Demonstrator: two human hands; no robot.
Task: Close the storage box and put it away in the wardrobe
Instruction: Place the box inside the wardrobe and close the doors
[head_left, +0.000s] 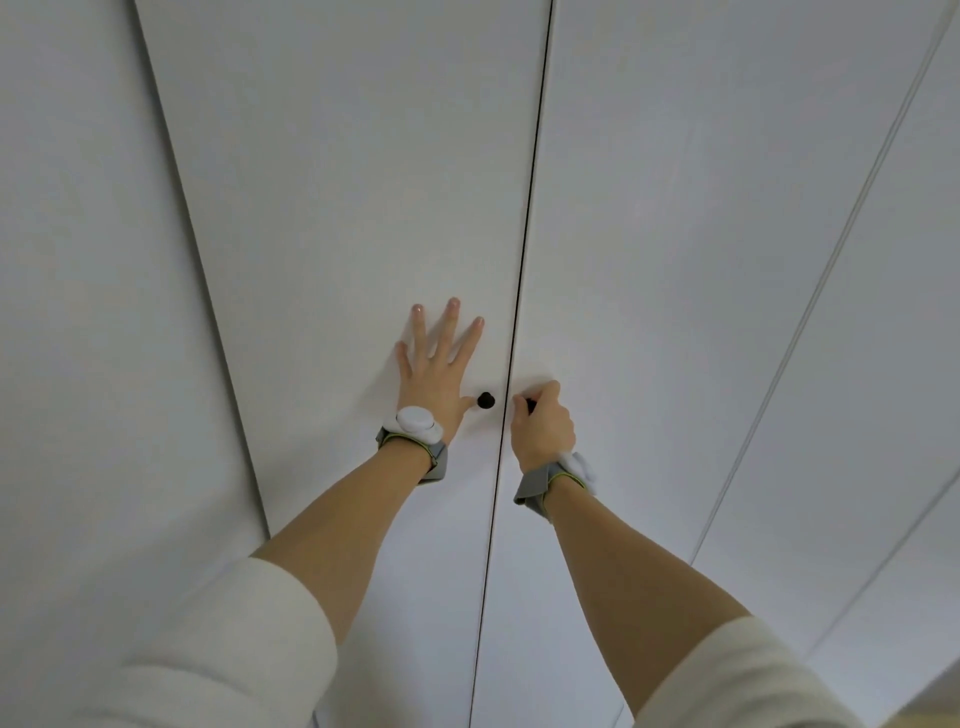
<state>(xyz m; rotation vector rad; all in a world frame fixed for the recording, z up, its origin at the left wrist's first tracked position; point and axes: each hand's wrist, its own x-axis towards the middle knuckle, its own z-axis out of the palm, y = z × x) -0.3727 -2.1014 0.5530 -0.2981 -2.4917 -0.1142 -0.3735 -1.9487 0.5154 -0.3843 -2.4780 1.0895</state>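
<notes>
Two hands (436, 374) on shut white wardrobe doors (337, 208).

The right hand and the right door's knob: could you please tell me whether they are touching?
Touching. The head view shows the right hand closed around the right door's knob, whose dark tip shows between the fingers.

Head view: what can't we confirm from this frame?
- Storage box: nowhere in the head view, so whether it is inside cannot be told; the shut wardrobe doors hide the interior.
- Right knob: mostly hidden by the right hand closed on it.
- Left hand: flat on the door beside the left knob; pressure not visible.
- Door tops and bottoms: cut off by the frame edges.
</notes>
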